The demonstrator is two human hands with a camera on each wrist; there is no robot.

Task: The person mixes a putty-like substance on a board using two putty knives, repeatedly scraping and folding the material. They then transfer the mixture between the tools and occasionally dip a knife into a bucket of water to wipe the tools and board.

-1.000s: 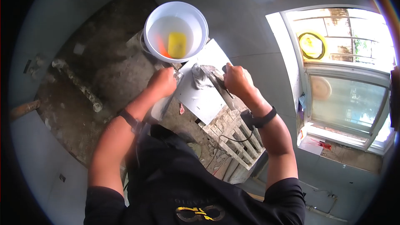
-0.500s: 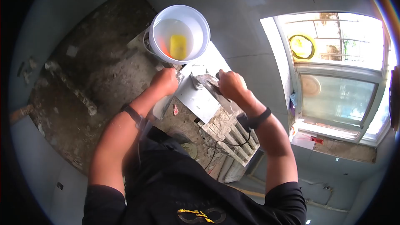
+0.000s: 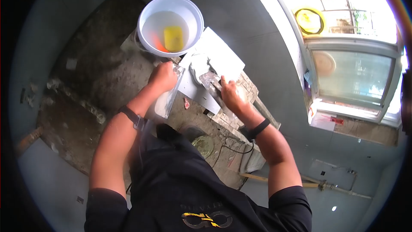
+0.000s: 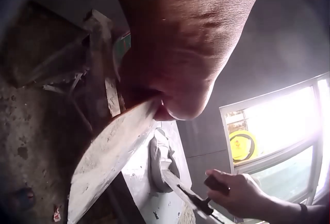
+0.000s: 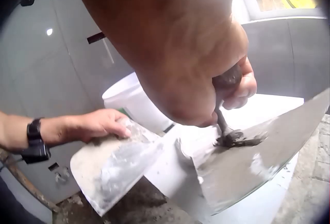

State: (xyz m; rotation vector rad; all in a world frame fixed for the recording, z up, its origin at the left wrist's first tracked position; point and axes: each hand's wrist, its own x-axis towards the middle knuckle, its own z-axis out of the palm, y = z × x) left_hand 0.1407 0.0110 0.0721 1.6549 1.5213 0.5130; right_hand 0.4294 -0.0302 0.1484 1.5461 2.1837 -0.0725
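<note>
My left hand (image 3: 163, 77) grips one end of a flat, putty-smeared plate (image 5: 118, 167), which hangs tilted beside the near left edge of a white board (image 3: 193, 88). A soft lump of white putty (image 4: 161, 157) lies on that board. In my right hand (image 3: 233, 96) is a trowel (image 5: 258, 170), gripped by its dark handle. The trowel's blade carries grey-white smears, and its far end reaches the putty in the head view. My right palm hides part of the handle in the right wrist view.
Beyond the board stands a white bucket (image 3: 143, 23) with water and a yellow block (image 3: 173, 38) in it. The board rests on a worn slatted support (image 3: 227, 122). A dirty floor (image 3: 107, 77) lies left, with a bar-like piece on it. An open window (image 3: 347, 73) is at right.
My right hand has shifted with the trowel toward the near part of the board. The plate in my left hand shows more of its face. The head view has swung slightly.
</note>
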